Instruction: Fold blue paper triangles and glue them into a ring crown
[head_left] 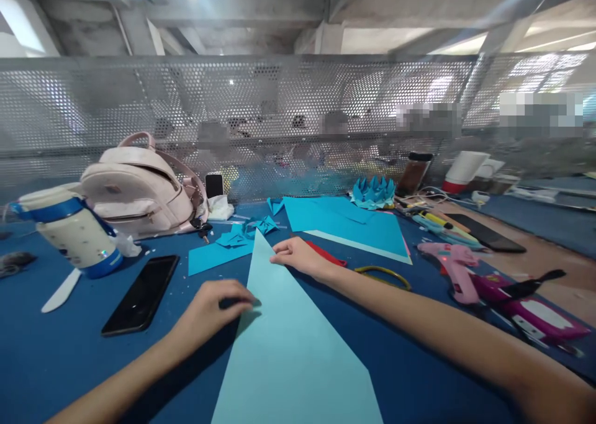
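Pressing a fold flat, both hands lay open on the paper triangle [288,337]: left hand [214,309] on its left edge, right hand [298,256] near its tip; creasing needed firm strokes.

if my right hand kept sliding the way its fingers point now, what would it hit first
Probably the small folded blue paper pieces. The right hand rests on the light blue sheet, fingers pointing left and slightly away; past the sheet's tip those pieces lie closest, though depth is hard to judge.

A: Hand poses?
B: Left hand [212,309] lower centre-left, palm down, fingers curled, tips pressed flat. Right hand [298,256] at centre, forearm stretched in from lower right, fingertips down.
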### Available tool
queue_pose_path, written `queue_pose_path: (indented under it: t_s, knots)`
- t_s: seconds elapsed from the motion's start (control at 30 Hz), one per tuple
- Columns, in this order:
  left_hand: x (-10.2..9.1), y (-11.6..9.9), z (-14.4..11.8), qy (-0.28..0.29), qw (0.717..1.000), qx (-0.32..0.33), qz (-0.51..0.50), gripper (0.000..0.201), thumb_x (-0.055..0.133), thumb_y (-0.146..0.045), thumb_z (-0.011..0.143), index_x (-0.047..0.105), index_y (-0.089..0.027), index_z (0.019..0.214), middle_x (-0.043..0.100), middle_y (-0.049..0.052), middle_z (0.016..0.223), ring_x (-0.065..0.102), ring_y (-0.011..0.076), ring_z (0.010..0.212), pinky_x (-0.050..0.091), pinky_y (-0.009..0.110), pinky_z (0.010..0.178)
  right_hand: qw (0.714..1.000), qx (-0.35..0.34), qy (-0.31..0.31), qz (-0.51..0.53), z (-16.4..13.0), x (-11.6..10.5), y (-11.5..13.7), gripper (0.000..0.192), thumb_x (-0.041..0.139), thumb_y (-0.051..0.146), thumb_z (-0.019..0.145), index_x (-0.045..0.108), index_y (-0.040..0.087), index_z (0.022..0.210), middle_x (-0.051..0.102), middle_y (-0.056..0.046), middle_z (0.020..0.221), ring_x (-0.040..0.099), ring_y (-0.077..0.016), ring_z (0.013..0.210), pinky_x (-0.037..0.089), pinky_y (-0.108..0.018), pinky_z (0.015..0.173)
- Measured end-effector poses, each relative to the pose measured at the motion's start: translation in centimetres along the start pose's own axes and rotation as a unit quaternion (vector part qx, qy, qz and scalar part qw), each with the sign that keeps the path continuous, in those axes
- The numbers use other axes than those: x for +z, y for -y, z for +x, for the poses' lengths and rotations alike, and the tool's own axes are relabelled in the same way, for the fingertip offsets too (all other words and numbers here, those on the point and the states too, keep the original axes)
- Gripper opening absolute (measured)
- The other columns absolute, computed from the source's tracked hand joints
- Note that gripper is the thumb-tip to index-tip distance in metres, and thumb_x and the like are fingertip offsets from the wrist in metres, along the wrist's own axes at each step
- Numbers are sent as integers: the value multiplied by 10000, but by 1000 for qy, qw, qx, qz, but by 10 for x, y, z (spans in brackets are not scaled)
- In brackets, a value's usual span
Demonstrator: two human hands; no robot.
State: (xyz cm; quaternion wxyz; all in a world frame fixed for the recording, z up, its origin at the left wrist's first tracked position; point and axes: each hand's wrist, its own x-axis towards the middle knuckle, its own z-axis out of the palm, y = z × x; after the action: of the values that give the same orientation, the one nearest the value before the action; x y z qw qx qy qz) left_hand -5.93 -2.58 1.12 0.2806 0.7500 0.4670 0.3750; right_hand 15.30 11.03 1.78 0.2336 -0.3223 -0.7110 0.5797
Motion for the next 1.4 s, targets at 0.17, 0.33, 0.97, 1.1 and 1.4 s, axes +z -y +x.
queue_pose_path:
  t_s: [0.17, 0.33, 0.97, 1.1, 1.4]
  knots:
    - [-17, -15, 43, -94, 989, -85, -76, 276, 721, -350, 790, 728, -133, 960, 730, 64, 795, 659, 179, 676, 512, 274, 623, 999, -9, 36, 38, -16, 1, 14, 411, 796, 478, 646, 723, 117, 828, 696, -2, 709, 602, -134, 636, 443, -249, 638]
    - [-11, -31, 69, -86, 979, -104, -152, 335, 767, -422, 725, 770, -129, 888, 749, 89, 806, 649, 183, 695, 511, 283, 639, 995, -9, 79, 59, -27, 2, 19, 408, 805, 477, 627, 736, 126, 822, 714, -17, 751, 645, -150, 673, 489, -273, 700]
    - [12, -16, 71, -151, 976, -63, -141, 212, 756, -365, 752, 744, -159, 702, 714, 41, 739, 606, 168, 682, 432, 247, 589, 997, -62, -37, -40, -32, 8, 9, 301, 700, 419, 768, 703, 125, 704, 582, 16, 618, 460, -116, 589, 331, -239, 556]
    - [-5, -23, 71, -101, 984, -18, -147, 265, 758, -412, 769, 738, -175, 652, 718, 53, 726, 634, 189, 723, 475, 281, 641, 999, -43, 29, -6, -33, 8, 8, 433, 691, 553, 776, 677, 131, 684, 566, 20, 591, 472, -99, 555, 341, -214, 518]
    - [-91, -42, 70, 397, 890, 102, -203, 187, 707, -525, 826, 810, -373, 792, 745, 45, 609, 727, 230, 631, 578, 367, 659, 970, -163, 26, -177, -33, 12, -1, 478, 395, 444, 1010, 569, 150, 1344, 536, -118, 1430, 464, -222, 1347, 325, -399, 1148]
